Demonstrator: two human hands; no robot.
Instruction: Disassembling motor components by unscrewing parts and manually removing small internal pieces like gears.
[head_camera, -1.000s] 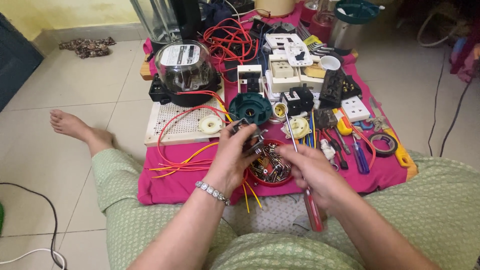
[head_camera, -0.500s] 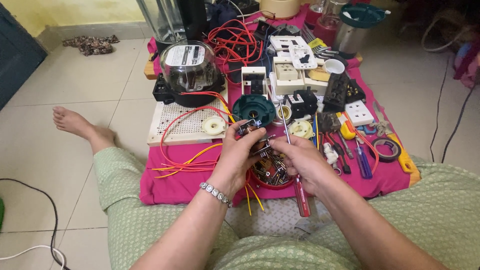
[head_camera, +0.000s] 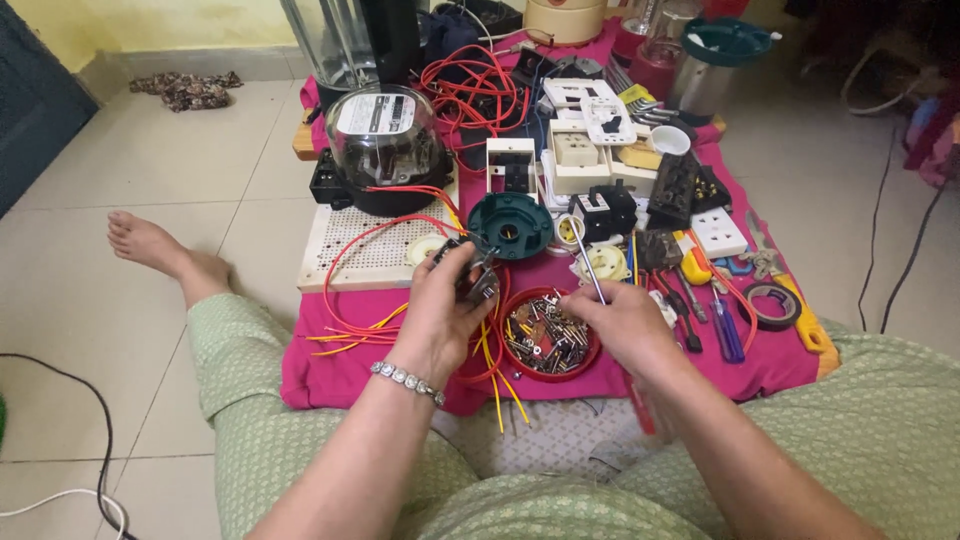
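Observation:
My left hand (head_camera: 440, 315) grips a small metal electrical part (head_camera: 478, 278) with red and yellow wires (head_camera: 350, 262) trailing from it. My right hand (head_camera: 620, 325) holds a screwdriver (head_camera: 590, 272) with a red handle, its shaft pointing up and away. The fingers of that hand reach over a red round bowl (head_camera: 550, 340) full of screws and small metal bits. A dark green round cover (head_camera: 510, 225) lies just beyond my left hand.
A pink cloth (head_camera: 330, 375) carries a glass-domed meter (head_camera: 385, 150), a white perforated board (head_camera: 360, 250), white switch plates (head_camera: 585, 140), black sockets (head_camera: 685, 190), a tape roll (head_camera: 768, 305), pens and cutters. My bare foot (head_camera: 150, 245) rests left on the tiles. Cables lie at both sides.
My right hand has dropped from beside the metal part down to the red bowl, carrying the screwdriver with it. My left hand still holds the part.

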